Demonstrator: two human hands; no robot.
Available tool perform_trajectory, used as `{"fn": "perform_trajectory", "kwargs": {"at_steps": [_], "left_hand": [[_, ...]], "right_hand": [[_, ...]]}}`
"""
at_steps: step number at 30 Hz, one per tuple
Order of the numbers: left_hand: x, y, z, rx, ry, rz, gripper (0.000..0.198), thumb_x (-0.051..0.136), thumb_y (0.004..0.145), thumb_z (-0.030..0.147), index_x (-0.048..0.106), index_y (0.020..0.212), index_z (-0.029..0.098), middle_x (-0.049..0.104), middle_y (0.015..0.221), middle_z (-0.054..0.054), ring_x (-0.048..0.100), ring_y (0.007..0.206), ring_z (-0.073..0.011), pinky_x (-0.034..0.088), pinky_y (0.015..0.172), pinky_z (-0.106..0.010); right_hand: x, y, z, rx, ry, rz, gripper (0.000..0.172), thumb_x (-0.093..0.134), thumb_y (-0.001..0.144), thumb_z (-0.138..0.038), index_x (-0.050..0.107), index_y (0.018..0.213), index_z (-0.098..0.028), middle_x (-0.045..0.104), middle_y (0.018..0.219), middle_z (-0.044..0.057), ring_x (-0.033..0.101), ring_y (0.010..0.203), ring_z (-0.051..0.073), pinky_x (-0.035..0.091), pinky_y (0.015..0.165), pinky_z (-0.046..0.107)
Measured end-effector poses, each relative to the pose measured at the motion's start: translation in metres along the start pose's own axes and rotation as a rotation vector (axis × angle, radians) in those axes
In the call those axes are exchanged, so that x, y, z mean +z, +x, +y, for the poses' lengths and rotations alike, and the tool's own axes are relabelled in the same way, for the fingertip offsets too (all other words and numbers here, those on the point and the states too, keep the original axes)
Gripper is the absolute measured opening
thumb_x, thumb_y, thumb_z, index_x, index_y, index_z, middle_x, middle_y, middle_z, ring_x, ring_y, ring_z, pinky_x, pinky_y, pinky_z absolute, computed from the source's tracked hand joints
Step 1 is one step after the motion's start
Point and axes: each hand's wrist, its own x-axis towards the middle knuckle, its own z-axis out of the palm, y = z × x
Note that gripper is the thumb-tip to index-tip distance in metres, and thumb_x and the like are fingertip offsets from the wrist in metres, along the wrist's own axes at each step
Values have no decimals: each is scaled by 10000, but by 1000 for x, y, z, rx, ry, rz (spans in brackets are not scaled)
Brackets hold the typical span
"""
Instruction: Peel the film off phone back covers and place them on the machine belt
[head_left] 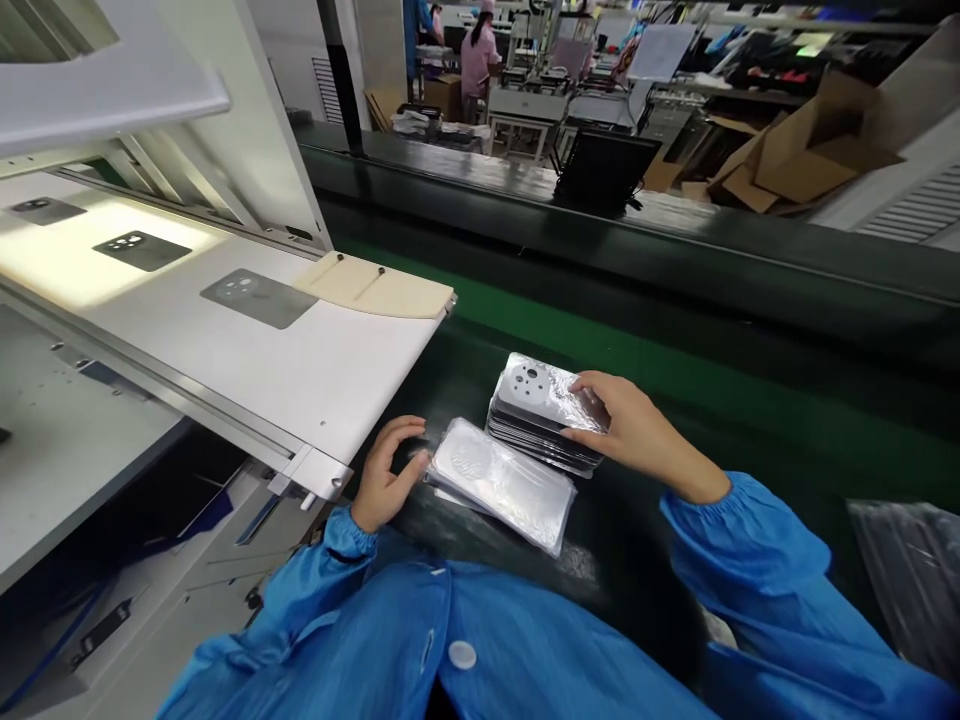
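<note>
A stack of phone back panels (536, 395) lies on the dark green belt, its top panel shiny and marked with camera holes. My right hand (626, 425) is at the stack's right end, thumb and fingers on opposite edges of the top panel. In front of the stack lies a pile of clear plastic film sleeves (510, 485), slightly askew. Near the left end of that pile is my left hand (390, 475), fingers curved and apart, with nothing between them. Whether its fingertips touch the sleeves I cannot tell.
At the left, a white conveyor (322, 360) carries several dark phone panels (259, 297) under a lit hood. A cream guide plate (382, 287) sits at its end. More plastic film (911, 570) lies at far right. Behind stand a black monitor (615, 168), cardboard boxes (802, 150) and a person (478, 60).
</note>
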Motion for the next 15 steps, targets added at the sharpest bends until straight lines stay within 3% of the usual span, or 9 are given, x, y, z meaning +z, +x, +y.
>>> {"fn": "perform_trajectory", "kwargs": {"at_steps": [3,9,13,15], "left_hand": [[1,-3,-7,0,43,36,175,554,882,242,588,1048,199,591,1144,-101,563,1112,-233,465,987,-419],[7,-6,-14,2,72,2,160,545,883,244,588,1028,193,596,1119,-104,574,1083,-226,471,968,-413],[9,-8,-12,43,114,-87,208,560,878,275,575,1068,192,579,1129,-111,568,1084,-235,457,971,-421],[10,-9,-10,90,151,-152,311,629,835,350,561,1094,191,558,1128,-118,560,1077,-252,459,958,-430]], "right_hand": [[7,2,0,17,-49,-120,440,631,732,-423,479,1087,-212,531,1236,129,491,1129,356,414,924,547],[7,9,-2,12,-67,-195,417,632,753,-382,473,1082,-180,569,1127,139,539,1044,327,479,842,468],[5,-3,-19,-54,-164,10,393,594,823,-425,522,1092,-148,446,1311,194,411,1212,384,407,947,537],[9,-17,-39,-81,-149,78,397,542,877,-468,540,1099,-139,502,1225,183,472,1130,351,442,901,503]]}}
